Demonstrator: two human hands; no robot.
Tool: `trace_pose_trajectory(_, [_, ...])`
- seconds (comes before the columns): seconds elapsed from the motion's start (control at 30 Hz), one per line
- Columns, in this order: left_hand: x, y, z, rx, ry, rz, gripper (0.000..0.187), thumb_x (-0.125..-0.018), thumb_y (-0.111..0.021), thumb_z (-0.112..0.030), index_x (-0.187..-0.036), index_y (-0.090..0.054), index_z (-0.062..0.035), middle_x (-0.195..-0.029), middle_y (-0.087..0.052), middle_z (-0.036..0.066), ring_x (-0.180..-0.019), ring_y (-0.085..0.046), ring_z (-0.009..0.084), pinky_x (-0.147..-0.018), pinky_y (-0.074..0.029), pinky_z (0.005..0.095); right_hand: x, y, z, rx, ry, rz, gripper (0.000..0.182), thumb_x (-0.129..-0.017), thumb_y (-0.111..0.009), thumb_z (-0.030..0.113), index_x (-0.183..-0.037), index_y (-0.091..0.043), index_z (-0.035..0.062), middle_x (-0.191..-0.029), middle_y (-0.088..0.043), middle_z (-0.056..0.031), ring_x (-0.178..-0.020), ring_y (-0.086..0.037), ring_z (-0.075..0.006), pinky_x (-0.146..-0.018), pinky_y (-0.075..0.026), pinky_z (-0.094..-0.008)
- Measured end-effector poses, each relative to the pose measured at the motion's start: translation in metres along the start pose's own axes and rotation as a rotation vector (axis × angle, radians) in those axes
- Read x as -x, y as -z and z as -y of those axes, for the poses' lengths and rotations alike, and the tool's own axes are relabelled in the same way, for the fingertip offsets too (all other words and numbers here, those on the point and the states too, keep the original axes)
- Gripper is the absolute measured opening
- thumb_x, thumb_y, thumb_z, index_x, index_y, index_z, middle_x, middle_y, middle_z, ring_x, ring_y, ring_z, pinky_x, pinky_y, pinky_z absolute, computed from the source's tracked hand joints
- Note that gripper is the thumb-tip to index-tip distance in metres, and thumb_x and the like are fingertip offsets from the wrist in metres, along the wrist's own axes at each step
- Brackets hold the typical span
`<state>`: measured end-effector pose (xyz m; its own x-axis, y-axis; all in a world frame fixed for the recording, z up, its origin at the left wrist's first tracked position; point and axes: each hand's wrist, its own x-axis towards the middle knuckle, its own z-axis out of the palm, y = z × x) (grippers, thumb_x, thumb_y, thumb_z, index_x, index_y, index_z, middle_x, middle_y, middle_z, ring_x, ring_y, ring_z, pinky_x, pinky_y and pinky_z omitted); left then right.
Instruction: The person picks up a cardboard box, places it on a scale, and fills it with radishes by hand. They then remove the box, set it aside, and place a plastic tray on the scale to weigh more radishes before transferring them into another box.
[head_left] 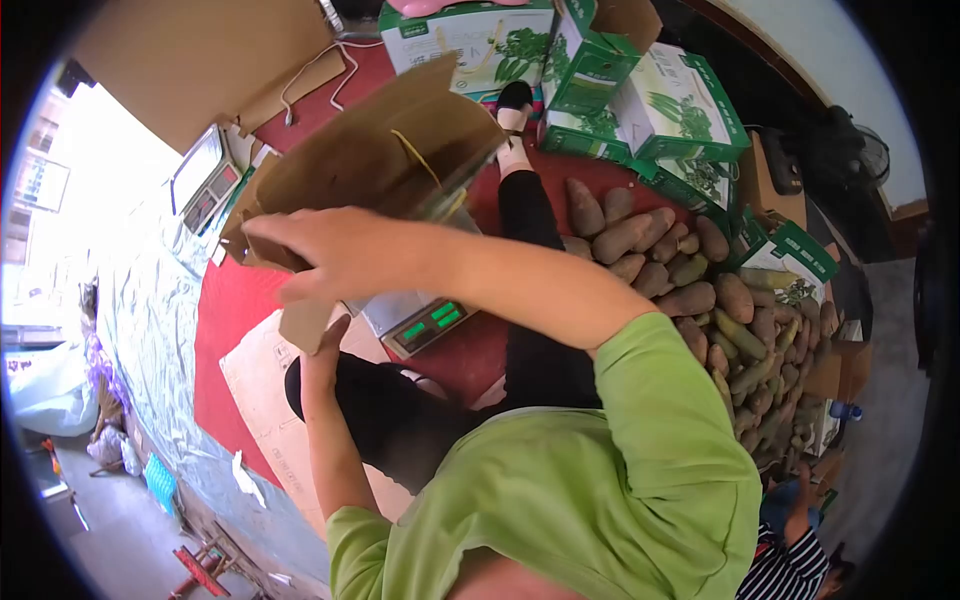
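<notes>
An open cardboard carton (340,150) with a brown inside and a yellow cord handle tilts in front of me. My right hand (350,252) reaches across its near side, fingers stretched and thumb apart, at the carton's edge. Below it, my left hand (322,355) pinches a small flap (305,325) of the carton. Just behind my hands, a digital scale (425,325) with lit green displays stands on the red floor covering, partly hidden by my right forearm and the carton.
A large heap of reddish and greenish tubers (735,310) lies to my right. Green-and-white printed boxes (670,105) stack behind it. A second scale (205,180) stands at left. Flat cardboard (270,400) lies beside my leg. A person in a striped top (785,565) is at lower right.
</notes>
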<state>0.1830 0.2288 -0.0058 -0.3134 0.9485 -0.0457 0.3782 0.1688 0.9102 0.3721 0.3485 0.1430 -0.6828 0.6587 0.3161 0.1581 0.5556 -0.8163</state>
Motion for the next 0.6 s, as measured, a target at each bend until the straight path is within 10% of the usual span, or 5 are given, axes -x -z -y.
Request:
trace_pose_trajectory(0.1, [-0.009, 0.018, 0.019, 0.025, 0.168, -0.025, 0.051, -0.081, -0.065, -0.001, -0.131, -0.05, -0.0029, -0.131, -0.053, 0.012, -0.127, -0.046, 0.0225, -0.105, -0.037, 0.0353, 0.008, 0.035, -0.032, 0.445, -0.074, 0.261, 0.069, -0.069, -0.073, 0.043, -0.129, -0.054, 0.0138, -0.106, -0.067, -0.0124, -0.102, -0.063, -0.0312, -0.087, -0.047, -0.0447])
trace_pose_trajectory(0.3, [-0.007, 0.029, 0.015, 0.129, 0.099, -0.004, 0.04, -0.085, -0.061, -0.003, -0.124, -0.051, -0.0012, -0.12, -0.055, 0.007, -0.113, -0.053, 0.0213, -0.093, -0.049, 0.0374, 0.019, 0.059, -0.105, 0.844, -0.207, 0.316, 0.022, -0.075, -0.063, 0.014, -0.095, -0.071, 0.0178, -0.092, -0.069, -0.005, -0.091, -0.064, -0.0253, -0.077, -0.045, -0.0427])
trace_pose_trajectory(0.5, [0.002, 0.035, 0.001, 1.061, 0.072, -0.367, 0.041, -0.093, -0.049, 0.0, -0.133, -0.04, -0.0017, -0.127, -0.049, 0.012, -0.119, -0.051, 0.0263, -0.101, -0.044, 0.0436, 0.033, 0.027, -0.093, 1.072, -0.097, 0.214, 0.011, -0.076, -0.059, 0.011, -0.08, -0.068, 0.0161, -0.077, -0.064, -0.0032, -0.084, -0.062, -0.0231, -0.074, -0.045, -0.0395])
trace_pose_trajectory(0.6, [0.012, 0.047, -0.032, 0.657, -0.034, -0.766, 0.051, -0.094, -0.047, -0.001, -0.143, -0.03, -0.0022, -0.143, -0.038, 0.016, -0.128, -0.044, 0.0277, -0.105, -0.037, 0.04, 0.044, 0.017, -0.087, 0.956, -0.087, 0.233, 0.015, -0.077, -0.057, 0.01, -0.085, -0.067, 0.0178, -0.083, -0.064, -0.0016, -0.086, -0.062, -0.0216, -0.073, -0.046, -0.0382])
